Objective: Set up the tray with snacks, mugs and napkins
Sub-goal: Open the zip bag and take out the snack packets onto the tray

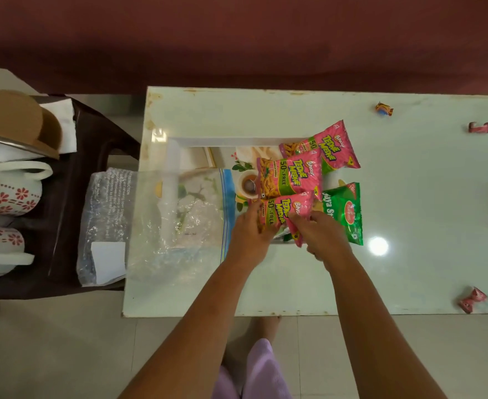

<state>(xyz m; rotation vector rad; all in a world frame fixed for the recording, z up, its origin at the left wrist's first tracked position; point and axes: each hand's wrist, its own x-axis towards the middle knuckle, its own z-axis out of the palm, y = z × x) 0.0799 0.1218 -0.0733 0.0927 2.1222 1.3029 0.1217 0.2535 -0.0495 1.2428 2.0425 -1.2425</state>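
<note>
Far out at nine o'clock the floral mugs sit on the dark side chair, with the white napkins tucked behind them; none of that is on the tray yet. Next along, the clear zip bag sprawls half over the tray's left end. Now the centre: my left hand pinches the near-left corner of the nearest pink snack packet, fingers closed on it. My right hand grips the same packet's near-right corner, fingers curled shut. The packet lies at twelve o'clock from both hands, its long axis running roughly three to nine, parallel to the two pink packets beyond it. Both hands are equally near. At three o'clock from my right hand, touching, lies the green packet. I judge I only need to settle this one flat into the row. Wrapped sweets lie well apart on the bench.
</note>
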